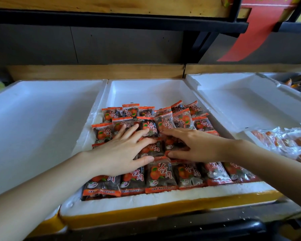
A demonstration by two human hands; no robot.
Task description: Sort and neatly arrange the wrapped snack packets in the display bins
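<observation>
The left hand [118, 153] lies flat, fingers spread, on the packets [161, 176] in the middle bin [146, 204]. The right hand [198, 146] rests beside it, fingers straight and apart.

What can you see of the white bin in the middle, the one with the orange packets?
The middle bin is a shallow white tray, foam by its look, with chipped, crumbly rims. It sits close between a left bin and a right bin of the same kind. Orange-and-dark wrapped packets fill its front part in overlapping rows; its back floor is bare. The left hand and right hand rest on the packets, not on the bin itself.
</observation>
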